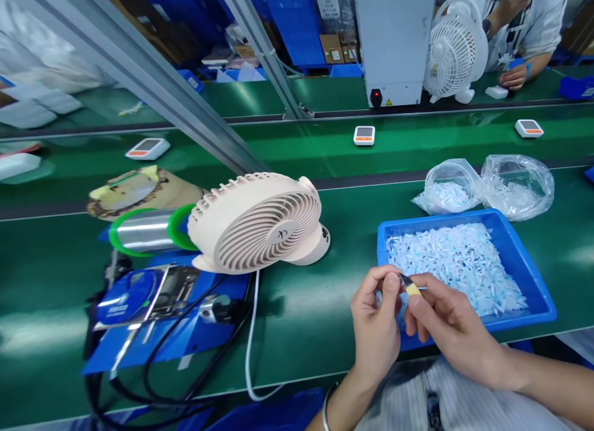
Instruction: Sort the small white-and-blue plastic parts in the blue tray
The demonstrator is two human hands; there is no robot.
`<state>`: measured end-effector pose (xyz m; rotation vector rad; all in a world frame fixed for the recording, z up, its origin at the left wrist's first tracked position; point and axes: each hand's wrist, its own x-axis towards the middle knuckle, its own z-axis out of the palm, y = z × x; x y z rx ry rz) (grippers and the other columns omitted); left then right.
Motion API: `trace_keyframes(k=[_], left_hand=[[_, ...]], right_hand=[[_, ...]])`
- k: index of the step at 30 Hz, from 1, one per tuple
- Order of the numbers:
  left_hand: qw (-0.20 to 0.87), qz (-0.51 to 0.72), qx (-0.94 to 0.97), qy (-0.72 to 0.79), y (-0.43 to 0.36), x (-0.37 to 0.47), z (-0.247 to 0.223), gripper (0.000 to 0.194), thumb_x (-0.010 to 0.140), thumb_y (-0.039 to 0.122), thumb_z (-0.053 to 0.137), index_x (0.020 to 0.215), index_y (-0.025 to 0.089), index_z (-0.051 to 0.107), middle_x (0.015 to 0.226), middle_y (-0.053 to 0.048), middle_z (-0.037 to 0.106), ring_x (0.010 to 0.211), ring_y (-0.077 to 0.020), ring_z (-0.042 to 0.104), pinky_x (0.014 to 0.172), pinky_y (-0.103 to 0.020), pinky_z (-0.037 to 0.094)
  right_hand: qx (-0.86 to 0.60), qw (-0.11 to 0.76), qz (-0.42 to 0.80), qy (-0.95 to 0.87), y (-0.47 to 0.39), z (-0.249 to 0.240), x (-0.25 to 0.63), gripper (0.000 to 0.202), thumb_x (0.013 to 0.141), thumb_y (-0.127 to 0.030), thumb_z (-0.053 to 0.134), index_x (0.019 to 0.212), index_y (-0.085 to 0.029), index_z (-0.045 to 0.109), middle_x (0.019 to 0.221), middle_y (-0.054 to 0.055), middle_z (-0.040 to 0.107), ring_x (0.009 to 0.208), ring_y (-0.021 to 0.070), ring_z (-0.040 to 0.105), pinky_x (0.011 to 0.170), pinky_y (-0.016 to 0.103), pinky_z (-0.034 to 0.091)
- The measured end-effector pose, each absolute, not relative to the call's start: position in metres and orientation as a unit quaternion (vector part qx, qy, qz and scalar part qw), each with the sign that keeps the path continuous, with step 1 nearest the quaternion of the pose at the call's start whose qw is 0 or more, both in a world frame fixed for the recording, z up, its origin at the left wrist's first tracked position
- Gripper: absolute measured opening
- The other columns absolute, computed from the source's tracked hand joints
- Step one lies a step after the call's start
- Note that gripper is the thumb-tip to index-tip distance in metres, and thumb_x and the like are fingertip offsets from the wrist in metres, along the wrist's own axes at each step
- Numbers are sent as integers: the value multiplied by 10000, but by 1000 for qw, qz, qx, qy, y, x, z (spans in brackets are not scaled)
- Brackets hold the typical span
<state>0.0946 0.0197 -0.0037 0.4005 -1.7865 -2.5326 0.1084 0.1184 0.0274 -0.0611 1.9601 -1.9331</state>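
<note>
Both hands are in at the lower right of the frame, the left hand (378,313) pinching the dark end of a small dark-and-yellow piece (411,286), the right hand (452,323) gripping its yellow part between thumb and fingers, right over the near left corner of the blue plastic tray (526,267). It looks light, probably easy to bend and awkward to keep hold of, so fingertips on the wider yellow part seem the best grip, with gentle pressure; whether it's film or tape, I cannot tell. Now the textures: smooth, rigid tray walls, a loose heap of pale blue and white slivers (452,261) inside, thin and narrow, likely near weightless. Behind sit crinkled clear plastic bags (517,187), and to the left, a cream, matte-looking fan (260,224) with curved ribs, all on the glossy green desk (352,233).
</note>
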Motion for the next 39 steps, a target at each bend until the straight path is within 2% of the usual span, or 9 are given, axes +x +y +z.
trace_keyframes(k=[6,16,19,24,28,39], left_hand=[[-16,-821,143,-552,19,96,2,223,707,404,569,694,183,541,502,58,423,382,-40,367,362,-150,318],[-28,-829,170,-533,19,98,9,221,702,395,580,701,179,532,521,64,453,354,-28,363,332,-143,305],[-22,-833,174,-525,18,98,9,228,689,394,596,690,175,534,528,66,475,336,-16,364,312,-128,299],[-50,-853,151,-496,19,97,10,222,705,412,573,702,195,523,378,101,394,229,-20,303,233,-116,234],[-35,-858,150,-491,20,96,12,217,698,397,589,685,188,528,388,98,410,245,-15,333,255,-107,280],[-55,-848,165,-501,19,97,12,277,665,462,590,686,200,504,402,94,430,229,-30,335,232,-134,246]], right_hand=[[-38,199,-684,701,116,27,108,230,863,-354,352,764,-173,453,552,-51,432,494,58,392,466,194,330],[-38,198,-693,692,112,27,107,253,863,-363,349,704,-177,415,550,-47,432,498,56,394,477,198,336],[-36,204,-698,686,112,26,106,258,861,-371,350,702,-177,411,545,-48,434,495,57,397,472,198,334],[-37,203,-703,681,111,25,106,256,866,-361,347,693,-180,396,550,-50,430,497,54,396,473,195,332],[-42,206,-703,680,111,26,107,270,868,-367,341,679,-180,389,546,-50,427,491,54,389,468,195,327],[-67,210,-673,706,113,27,103,239,876,-357,323,770,-177,440,559,-47,419,498,59,379,463,197,315]])
